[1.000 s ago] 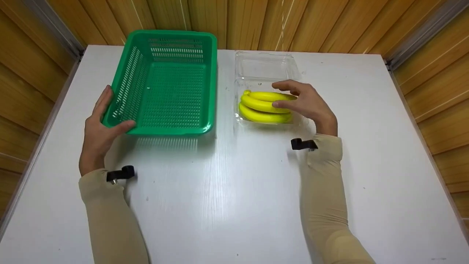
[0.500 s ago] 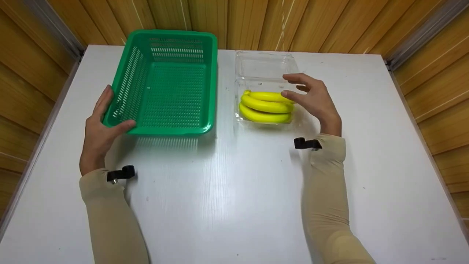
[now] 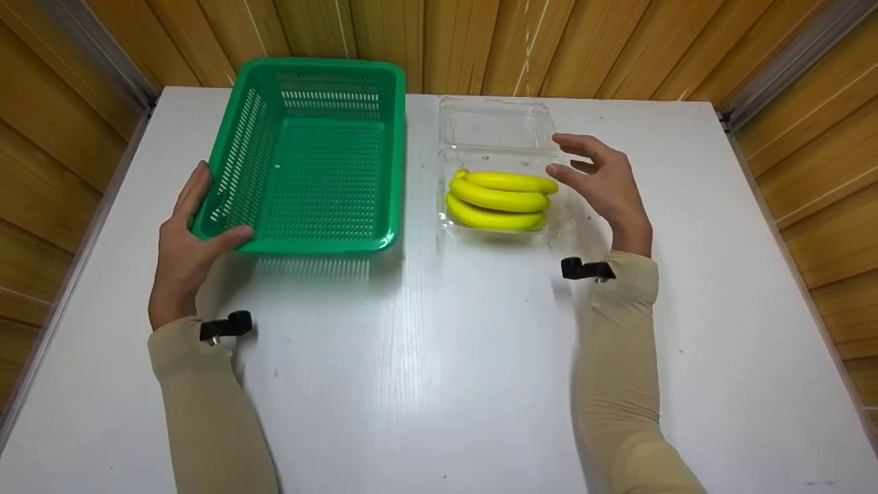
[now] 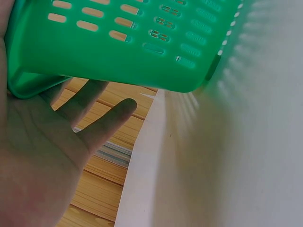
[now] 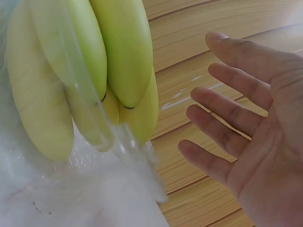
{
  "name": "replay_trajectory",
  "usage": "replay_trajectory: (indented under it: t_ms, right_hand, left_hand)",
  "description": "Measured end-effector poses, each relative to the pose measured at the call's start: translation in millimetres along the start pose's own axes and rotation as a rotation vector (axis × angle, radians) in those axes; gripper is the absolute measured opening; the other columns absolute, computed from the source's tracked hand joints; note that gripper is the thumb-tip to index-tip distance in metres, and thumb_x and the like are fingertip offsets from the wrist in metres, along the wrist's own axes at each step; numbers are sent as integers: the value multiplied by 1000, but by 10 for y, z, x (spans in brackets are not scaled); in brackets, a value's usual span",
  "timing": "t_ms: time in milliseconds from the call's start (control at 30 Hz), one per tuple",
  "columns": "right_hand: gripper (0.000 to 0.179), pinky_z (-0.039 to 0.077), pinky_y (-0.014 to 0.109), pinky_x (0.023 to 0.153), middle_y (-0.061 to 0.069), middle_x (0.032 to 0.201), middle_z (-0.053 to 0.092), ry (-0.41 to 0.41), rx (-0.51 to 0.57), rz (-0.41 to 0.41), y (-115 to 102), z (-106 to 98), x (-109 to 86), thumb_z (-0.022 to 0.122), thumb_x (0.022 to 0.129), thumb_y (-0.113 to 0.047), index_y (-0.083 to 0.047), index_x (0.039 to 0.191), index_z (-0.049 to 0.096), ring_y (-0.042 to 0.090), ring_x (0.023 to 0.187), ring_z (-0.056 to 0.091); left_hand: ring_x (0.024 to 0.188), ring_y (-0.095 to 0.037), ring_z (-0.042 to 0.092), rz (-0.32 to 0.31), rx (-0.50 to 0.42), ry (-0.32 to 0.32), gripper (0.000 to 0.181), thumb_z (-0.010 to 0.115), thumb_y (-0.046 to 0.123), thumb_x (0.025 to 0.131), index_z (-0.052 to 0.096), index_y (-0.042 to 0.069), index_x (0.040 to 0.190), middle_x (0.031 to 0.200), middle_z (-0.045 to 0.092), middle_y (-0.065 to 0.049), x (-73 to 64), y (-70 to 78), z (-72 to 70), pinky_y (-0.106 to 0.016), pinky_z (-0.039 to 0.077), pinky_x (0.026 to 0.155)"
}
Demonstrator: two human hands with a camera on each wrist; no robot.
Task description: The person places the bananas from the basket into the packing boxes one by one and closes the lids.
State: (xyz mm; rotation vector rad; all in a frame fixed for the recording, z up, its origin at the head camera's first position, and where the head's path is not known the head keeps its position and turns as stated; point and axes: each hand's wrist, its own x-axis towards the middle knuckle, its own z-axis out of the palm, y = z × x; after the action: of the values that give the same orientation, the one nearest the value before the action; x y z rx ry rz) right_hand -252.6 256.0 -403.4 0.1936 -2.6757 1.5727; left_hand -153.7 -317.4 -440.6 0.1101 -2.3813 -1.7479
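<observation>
A green plastic basket (image 3: 396, 158) with slotted sides stands at the back left. My left hand (image 3: 184, 250) is at its near-left corner, thumb over the rim and straight fingers along the side. In the left wrist view the fingers (image 4: 111, 125) extend past the basket wall (image 4: 113, 61). A bunch of yellow bananas (image 3: 501, 200) lies in a clear plastic clamshell box (image 3: 449, 161) whose lid is folded back. Just right of the bananas, my right hand (image 3: 607, 178) holds nothing, its fingers apart and extended. The right wrist view shows the banana tips (image 5: 128, 56) beside this hand (image 5: 265, 113).
The white table (image 3: 411, 377) runs to wooden-slat walls (image 3: 459, 48) at the back and both sides. The box's open lid (image 3: 497, 127) lies toward the back wall. Black wrist mounts (image 3: 230, 324) stick out from both sleeves.
My right hand has moved off to the right, away from over the bananas, uncovering their right ends. The left hand, basket and box stay in place.
</observation>
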Motion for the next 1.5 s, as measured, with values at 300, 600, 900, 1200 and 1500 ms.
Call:
replay_trajectory:
  t_ms: [300, 600, 900, 1200, 1500]
  right_hand:
    - [50, 49, 36, 111, 4, 147, 63, 59, 120, -26, 200, 7, 22, 82, 96, -18, -12, 143, 68, 22, 138, 54]
    - [51, 47, 35, 112, 2, 148, 62, 104, 183, 37, 381, 2, 46, 84, 95, -19, -15, 144, 68, 21, 136, 56]
    - [56, 45, 35, 115, 5, 152, 58, 110, 243, 85, 476, 1, 46, 84, 95, -21, -15, 148, 64, 22, 138, 54]
    - [57, 50, 25, 105, 11, 153, 55, 80, 331, 113, 584, 46, 50, 81, 96, -14, -8, 149, 61, 28, 138, 53]
    - [57, 47, 29, 110, 7, 159, 49, 12, 414, 168, 631, 125, 72, 68, 103, -7, -10, 157, 52, 27, 142, 48]
  left_hand:
    - [161, -13, 12, 5, -10, -6, 100, 88, 17, 87, 31, 25, 168, 175, 23, 10, 19, 12, 15, -40, 9, 129]
    - [161, -13, 11, -11, 8, -8, 100, 88, 20, 87, 30, 27, 169, 175, 21, 11, 17, 12, 4, -42, 9, 129]
    - [161, -12, 12, -16, -5, -2, 100, 87, 18, 87, 31, 30, 168, 174, 23, 14, 26, -26, -16, -42, 11, 129]
    - [161, -15, 13, -4, 19, 6, 100, 87, 17, 87, 30, 25, 169, 175, 23, 10, 8, -18, -13, -42, 14, 129]
    - [161, -15, 13, -8, 20, 5, 99, 87, 19, 87, 30, 26, 169, 175, 22, 11, 1, -2, -5, -43, 14, 129]
